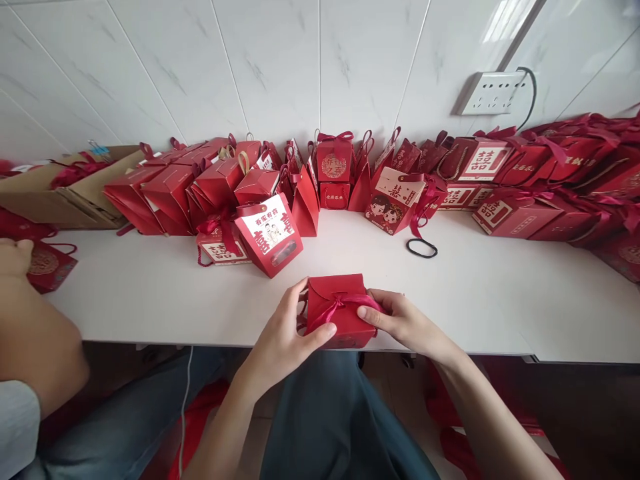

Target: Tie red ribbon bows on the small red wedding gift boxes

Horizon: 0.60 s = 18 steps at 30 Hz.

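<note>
A red gift box (345, 330) with a knotted pink-red ribbon (337, 301) across its top sits at the front edge of the white table, between my two hands. My left hand (290, 330) grips its left side, thumb on the front of the box and fingers by a dark red cord. On the right side, my right hand (393, 319) holds the box with the thumb pressed on the ribbon. The undersides of my fingers are partly hidden by the box.
Many red boxes (170, 193) line the tiled wall. Nearer stand a white-fronted box (273, 233) and a box with cartoon faces (390, 203). A black loop (421, 249) lies on the table (475, 293). At the left are a cardboard carton (60, 200) and another person's arm (40, 320).
</note>
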{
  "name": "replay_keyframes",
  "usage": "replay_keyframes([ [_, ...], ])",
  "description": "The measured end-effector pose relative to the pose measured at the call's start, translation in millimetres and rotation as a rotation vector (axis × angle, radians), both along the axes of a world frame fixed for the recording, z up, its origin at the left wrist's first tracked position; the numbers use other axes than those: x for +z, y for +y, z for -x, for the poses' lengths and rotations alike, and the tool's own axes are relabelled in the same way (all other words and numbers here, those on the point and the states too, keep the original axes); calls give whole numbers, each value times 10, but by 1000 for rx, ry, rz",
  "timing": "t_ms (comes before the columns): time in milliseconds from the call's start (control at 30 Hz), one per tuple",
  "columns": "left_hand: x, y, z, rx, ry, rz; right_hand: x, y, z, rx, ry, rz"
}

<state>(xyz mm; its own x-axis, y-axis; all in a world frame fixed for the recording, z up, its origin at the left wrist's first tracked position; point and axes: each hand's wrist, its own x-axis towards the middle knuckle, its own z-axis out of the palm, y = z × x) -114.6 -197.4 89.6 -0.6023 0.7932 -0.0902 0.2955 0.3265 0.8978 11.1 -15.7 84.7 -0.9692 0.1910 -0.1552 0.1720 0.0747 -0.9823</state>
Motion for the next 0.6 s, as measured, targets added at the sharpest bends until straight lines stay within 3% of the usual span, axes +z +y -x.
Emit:
replay_keyframes([
  [133, 68, -142, 12, 234, 292, 67, -6, 46, -15, 3, -17, -114],
  [200, 128, -208, 16, 210, 291, 175, 3, 51, -15, -17, -15, -116],
  [300, 196, -253, 11, 69, 122, 283, 5, 38, 0, -57, -26, -90],
  [500, 146, -285, 35, 78, -59, 204, -15, 24, 27, -69, -21, -75],
  [600, 120, -328, 63, 94, -34, 162, 18, 20, 30, -76, -10, -55],
])
